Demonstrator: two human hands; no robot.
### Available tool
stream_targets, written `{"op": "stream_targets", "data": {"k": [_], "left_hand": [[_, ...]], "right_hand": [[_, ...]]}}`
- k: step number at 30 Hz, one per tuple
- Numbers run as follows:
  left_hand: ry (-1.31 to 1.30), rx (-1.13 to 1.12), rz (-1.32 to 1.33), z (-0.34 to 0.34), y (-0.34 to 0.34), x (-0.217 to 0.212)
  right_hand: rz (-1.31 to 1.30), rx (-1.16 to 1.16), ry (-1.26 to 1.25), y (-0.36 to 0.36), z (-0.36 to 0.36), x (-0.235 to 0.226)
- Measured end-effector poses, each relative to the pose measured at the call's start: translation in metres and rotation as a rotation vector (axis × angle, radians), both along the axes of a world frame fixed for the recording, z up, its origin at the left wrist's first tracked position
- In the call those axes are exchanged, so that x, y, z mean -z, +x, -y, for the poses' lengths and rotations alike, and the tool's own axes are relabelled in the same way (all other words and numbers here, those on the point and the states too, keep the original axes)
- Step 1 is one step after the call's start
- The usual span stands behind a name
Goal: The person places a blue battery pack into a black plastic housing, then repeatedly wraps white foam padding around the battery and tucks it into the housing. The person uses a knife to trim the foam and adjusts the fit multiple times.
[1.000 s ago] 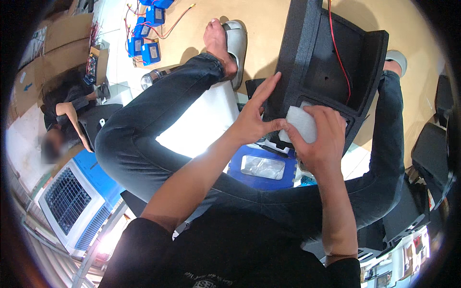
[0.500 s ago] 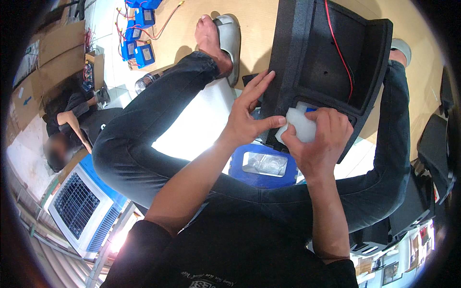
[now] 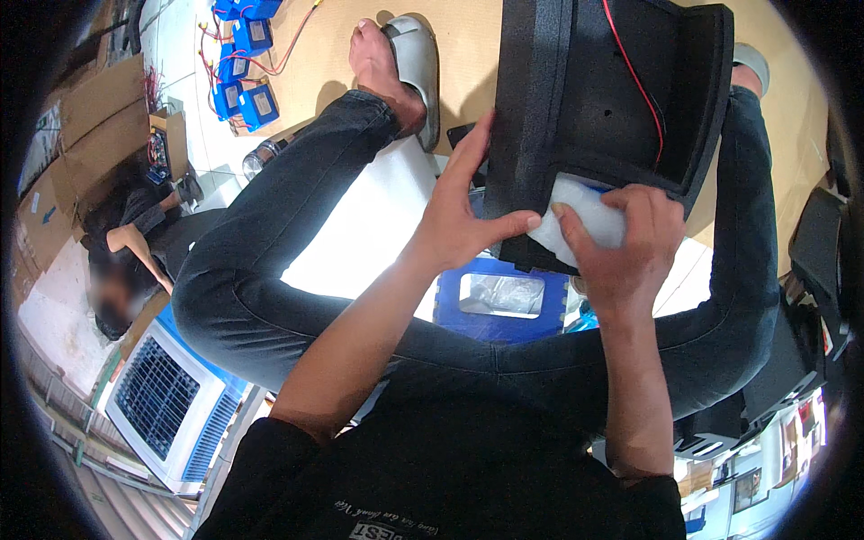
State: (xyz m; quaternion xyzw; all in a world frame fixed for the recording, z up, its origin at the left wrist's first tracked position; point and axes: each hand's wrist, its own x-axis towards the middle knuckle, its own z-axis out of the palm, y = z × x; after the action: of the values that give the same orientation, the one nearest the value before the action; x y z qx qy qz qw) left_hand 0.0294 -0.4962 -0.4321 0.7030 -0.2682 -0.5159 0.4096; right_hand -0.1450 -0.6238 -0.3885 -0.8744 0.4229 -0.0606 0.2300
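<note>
A black moulded housing (image 3: 526, 117) lies between my legs, with a deep tray-like hollow and a smaller compartment at its near end. A piece of white foam (image 3: 569, 200) sits at that compartment, a bit of blue showing past its far edge. My right hand (image 3: 634, 236) is closed over the foam, thumb on top and fingers curled at its right side. My left hand (image 3: 459, 216) steadies the housing's left side with fingers stretched out, its thumb tip touching the foam's left edge. A red wire (image 3: 637, 85) runs through the larger hollow.
Several blue battery packs (image 3: 256, 106) with leads lie at the upper left. Below the housing stands a blue box (image 3: 450, 301) with a clear window. A white block (image 3: 369, 220) is beside my left leg. A person (image 3: 135, 243) sits at far left, near an air cooler (image 3: 162, 396).
The foam has gone from tilted to lying flatter over the compartment. My right hand has shifted right with it, and my left fingers have slid lower along the housing's side.
</note>
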Motion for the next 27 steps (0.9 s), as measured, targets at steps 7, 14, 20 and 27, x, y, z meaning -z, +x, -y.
{"op": "stream_targets", "data": {"k": [7, 14, 20, 27], "left_hand": [[-0.017, 0.073, 0.011, 0.009, -0.005, -0.003], [0.056, 0.117, 0.288, 0.022, -0.03, -0.021], [0.103, 0.09, 0.357, 0.022, -0.028, -0.024], [0.008, 0.064, 0.23, 0.014, -0.028, -0.02]], "right_hand": [[-0.028, -0.14, -0.177, -0.003, 0.023, -0.003], [-0.133, -0.438, 0.129, -0.003, 0.056, -0.016], [-0.259, -0.406, 0.079, 0.016, 0.041, -0.013], [-0.137, -0.341, 0.042, 0.017, 0.038, -0.002]]}}
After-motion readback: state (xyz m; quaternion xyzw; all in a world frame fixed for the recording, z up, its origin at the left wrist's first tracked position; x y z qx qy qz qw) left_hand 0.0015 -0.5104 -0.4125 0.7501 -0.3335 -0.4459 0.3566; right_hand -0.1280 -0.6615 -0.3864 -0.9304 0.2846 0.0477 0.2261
